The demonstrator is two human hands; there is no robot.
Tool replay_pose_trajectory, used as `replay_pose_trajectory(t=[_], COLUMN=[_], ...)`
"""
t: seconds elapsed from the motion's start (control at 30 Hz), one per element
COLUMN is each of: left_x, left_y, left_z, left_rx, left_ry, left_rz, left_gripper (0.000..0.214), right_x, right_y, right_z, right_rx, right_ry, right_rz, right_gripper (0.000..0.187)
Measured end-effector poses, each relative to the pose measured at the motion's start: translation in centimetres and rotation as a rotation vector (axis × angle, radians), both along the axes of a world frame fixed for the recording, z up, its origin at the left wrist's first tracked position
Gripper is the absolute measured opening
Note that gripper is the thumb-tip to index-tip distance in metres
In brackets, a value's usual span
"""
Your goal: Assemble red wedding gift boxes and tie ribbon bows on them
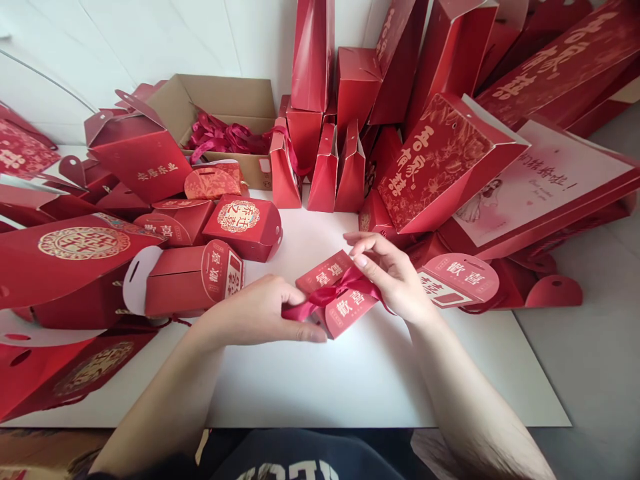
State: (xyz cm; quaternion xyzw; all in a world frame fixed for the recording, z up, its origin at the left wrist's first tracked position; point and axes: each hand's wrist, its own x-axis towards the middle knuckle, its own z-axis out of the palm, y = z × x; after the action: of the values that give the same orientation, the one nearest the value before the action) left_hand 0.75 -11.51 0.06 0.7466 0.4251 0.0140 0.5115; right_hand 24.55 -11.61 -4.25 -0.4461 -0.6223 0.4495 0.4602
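Note:
A small red gift box (333,326) with pale Chinese characters lies tilted between my hands above the white table. A dark pink satin ribbon (345,285) is tied round its middle in a bow. My left hand (273,310) grips the box's left side, its thumb along the near edge and a ribbon end passing between thumb and forefinger. At the far right corner, my right hand (387,270) has its fingers curled against the box, with a ribbon loop by the palm. Parts of the fingers are hidden.
Red gift boxes (187,277) crowd the left side. Behind stands an open cardboard box (255,107) holding loose ribbon (225,135). Tall red boxes (435,157) fill the back right, and a smaller flap-topped box (465,277) lies near my right wrist. The white table (320,393) ends in front of me.

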Motion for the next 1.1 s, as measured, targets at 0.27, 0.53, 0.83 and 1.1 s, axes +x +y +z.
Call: replay_pose_trajectory(t=[0.27, 0.53, 0.83, 1.1], left_x=[0.8, 0.8, 0.4, 0.7], left_y=[-0.6, 0.5, 0.8, 0.2], left_z=[0.0, -1.6, -1.6, -1.0], left_rx=[0.514, 0.400, 0.327, 0.431], left_ry=[-0.170, -0.318, -0.225, -0.309], left_rz=[0.299, 0.243, 0.450, 0.234], left_gripper=[0.036, 0.038, 0.019, 0.012], right_x=[0.5, -3.2, -5.4, -4.0], right_y=[-1.6, -4.8, -5.2, -5.0], right_z=[1.0, 1.0, -0.6, 0.1], right_rx=[0.556, 1.130, 1.052, 0.989], right_ry=[-0.209, -0.815, -0.995, -0.526], right_rz=[-0.292, 0.099, 0.024, 0.198], right_gripper=[0.013, 0.006, 0.019, 0.013])
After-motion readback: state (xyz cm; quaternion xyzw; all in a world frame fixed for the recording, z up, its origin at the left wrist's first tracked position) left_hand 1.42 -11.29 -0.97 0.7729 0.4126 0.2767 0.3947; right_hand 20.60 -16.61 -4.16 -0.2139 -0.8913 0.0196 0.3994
